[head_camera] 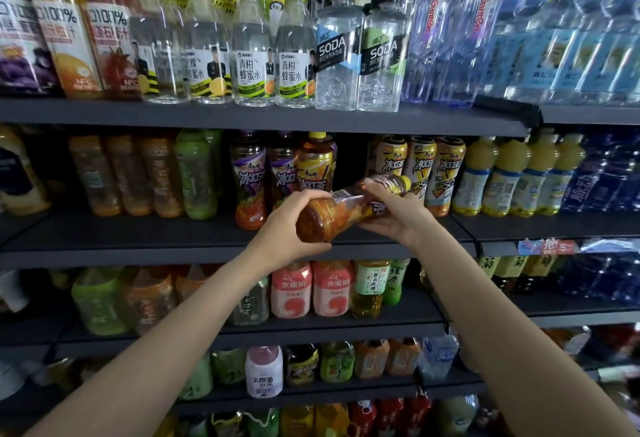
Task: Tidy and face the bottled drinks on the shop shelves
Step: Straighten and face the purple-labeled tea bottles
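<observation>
Shelves, tea bottle tilted — cap upper-right

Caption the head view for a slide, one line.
Both hands, left hand and right hand, hold an iced tea bottle tilted sideways before the second shelf of bottled drinks.

1. The tea bottle lies tilted in front of the second shelf, cap up to the right.
2. The left hand holds its base, the right hand its neck end.
3. Behind the bottle, a gap separates standing bottles left and right.
4. Soda bottles stand on the shelf above.
</observation>
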A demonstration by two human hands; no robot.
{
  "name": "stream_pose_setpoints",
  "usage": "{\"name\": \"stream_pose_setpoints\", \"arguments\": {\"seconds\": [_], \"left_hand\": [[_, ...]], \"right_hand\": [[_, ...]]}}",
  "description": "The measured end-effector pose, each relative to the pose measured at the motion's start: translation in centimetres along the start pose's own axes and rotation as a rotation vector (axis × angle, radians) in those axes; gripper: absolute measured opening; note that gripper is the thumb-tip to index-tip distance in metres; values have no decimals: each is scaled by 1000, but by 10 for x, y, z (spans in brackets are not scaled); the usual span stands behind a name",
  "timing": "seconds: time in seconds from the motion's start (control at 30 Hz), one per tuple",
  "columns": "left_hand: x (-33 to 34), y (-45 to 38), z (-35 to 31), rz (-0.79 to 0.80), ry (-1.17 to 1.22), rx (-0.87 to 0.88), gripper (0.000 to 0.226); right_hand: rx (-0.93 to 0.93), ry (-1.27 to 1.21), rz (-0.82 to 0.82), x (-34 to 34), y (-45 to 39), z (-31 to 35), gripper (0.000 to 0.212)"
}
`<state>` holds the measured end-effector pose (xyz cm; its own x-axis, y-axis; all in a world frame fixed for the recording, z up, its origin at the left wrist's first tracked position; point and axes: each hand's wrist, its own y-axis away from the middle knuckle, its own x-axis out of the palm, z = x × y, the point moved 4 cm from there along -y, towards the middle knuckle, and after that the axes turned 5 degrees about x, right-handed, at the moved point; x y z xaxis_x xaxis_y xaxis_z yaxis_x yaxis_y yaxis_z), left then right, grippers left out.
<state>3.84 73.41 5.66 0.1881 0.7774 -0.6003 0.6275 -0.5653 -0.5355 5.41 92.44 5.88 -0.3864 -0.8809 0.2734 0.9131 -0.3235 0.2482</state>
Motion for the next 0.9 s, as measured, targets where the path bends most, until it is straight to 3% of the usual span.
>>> {"name": "stream_pose_setpoints", "arguments": {"seconds": [0.1,0.2,0.27,0.33,0.5,0.63,0.73,0.83,0.9], "left_hand": [[3,-1,0,57,90,-42,61],[5,0,8,117,437,-289,43],[11,2,17,204,654,-470,43],[17,3,18,311,717,-548,45],[26,2,16,299,530,-477,51],[34,0,20,-93,14,-299,72],[40,-1,18,-308,-187,-220,76],[45,-8,17,-322,-287,-149,77],[47,-14,21,-251,-272,-102,76]], "right_hand": [[-55,-29,-45,-5,1,-2,79],[-183,40,-31,-9,5,7,84],[-260,108,25,-9,11,15,83],[-316,129,109,-7,18,18,80],[-352,187,225,-1,18,13,79],[-324,410,4,8,12,2,79],[-323,488,-75,14,4,-15,79],[-332,322,-100,9,-2,-14,57],[-318,274,-79,0,-9,-12,59]]}}
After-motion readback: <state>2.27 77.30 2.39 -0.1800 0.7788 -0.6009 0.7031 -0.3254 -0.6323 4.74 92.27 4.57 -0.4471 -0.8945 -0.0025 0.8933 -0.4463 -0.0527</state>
